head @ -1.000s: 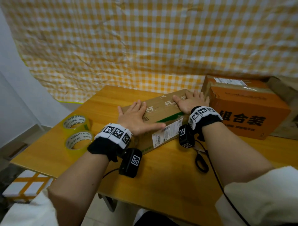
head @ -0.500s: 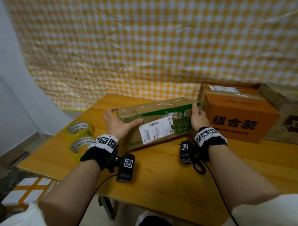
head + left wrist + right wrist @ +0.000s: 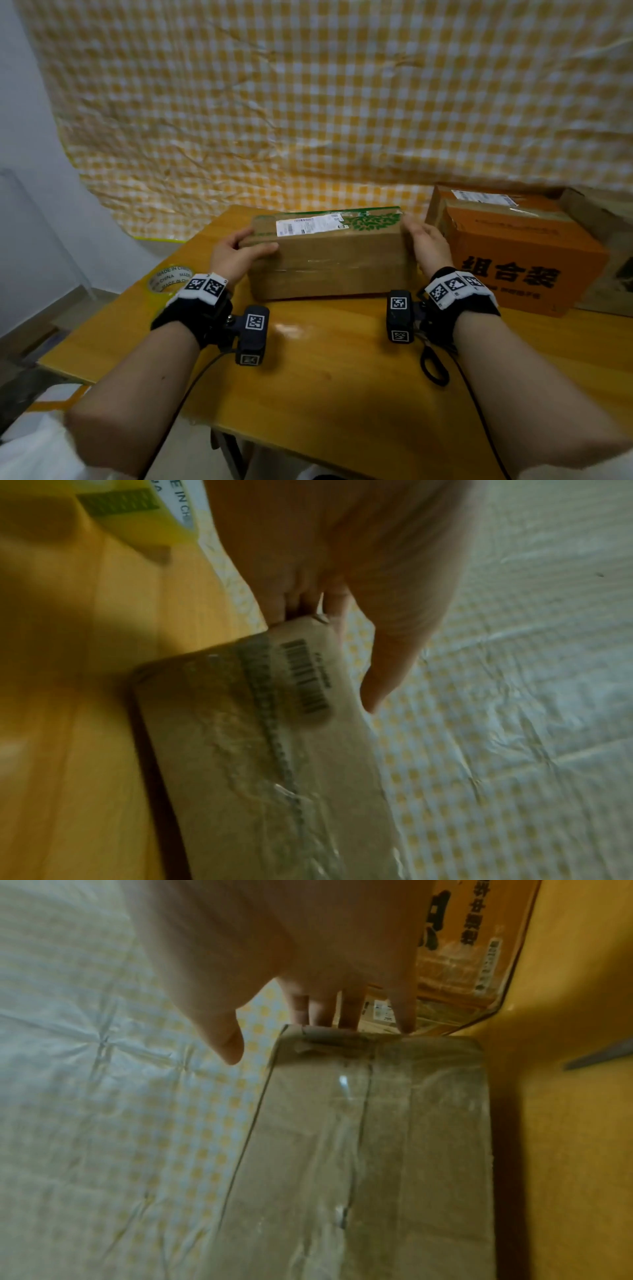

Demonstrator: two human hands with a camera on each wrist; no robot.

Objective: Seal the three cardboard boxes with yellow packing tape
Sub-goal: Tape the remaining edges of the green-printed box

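A long brown box (image 3: 329, 263) lies across the table (image 3: 325, 394), its white label on top and a face with clear tape toward me. My left hand (image 3: 236, 255) grips its left end, thumb lying over the front face. In the left wrist view the left hand (image 3: 342, 574) has its fingers behind the end of the brown box (image 3: 260, 764). My right hand (image 3: 424, 246) presses flat on the right end. In the right wrist view the right hand (image 3: 325, 961) has straight fingers and a free thumb beside the brown box (image 3: 369, 1137). A yellow tape roll (image 3: 168, 277) sits behind my left wrist.
An orange box (image 3: 513, 253) with black characters stands just right of my right hand. A third brown box (image 3: 603, 236) is behind it at the far right. Black scissors (image 3: 433, 363) lie on the table under my right wrist. A checked cloth (image 3: 308, 120) hangs behind.
My hands went from flat on the top of the brown box to its two ends. The box has been rolled away from me, so its label now faces up.
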